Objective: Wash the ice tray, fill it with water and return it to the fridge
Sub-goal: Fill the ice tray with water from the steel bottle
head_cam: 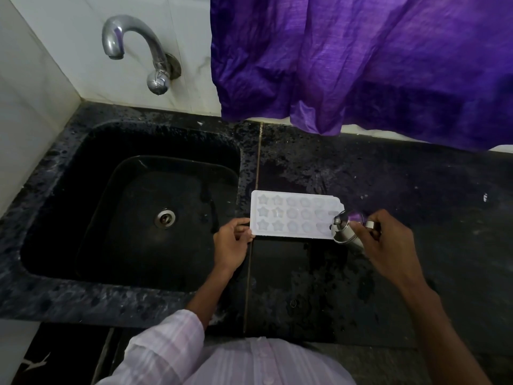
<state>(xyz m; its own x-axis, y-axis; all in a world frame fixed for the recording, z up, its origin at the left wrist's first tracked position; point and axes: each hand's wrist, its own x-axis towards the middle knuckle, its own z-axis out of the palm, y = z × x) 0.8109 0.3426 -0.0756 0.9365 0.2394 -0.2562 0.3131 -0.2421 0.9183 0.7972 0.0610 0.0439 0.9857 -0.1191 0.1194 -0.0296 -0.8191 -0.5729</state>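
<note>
Dark counter (416,204) | left hand (231,243) pinches ice tray (294,215) | right hand (385,240) grips steel cup (345,227)

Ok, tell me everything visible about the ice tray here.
The ice tray is white, translucent-looking plastic, rectangular, with three rows of star and round moulds. It lies flat on the dark wet countertop just right of the sink. The left hand pinches its near-left corner; the right hand tilts a steel bottle over its right end.
</note>
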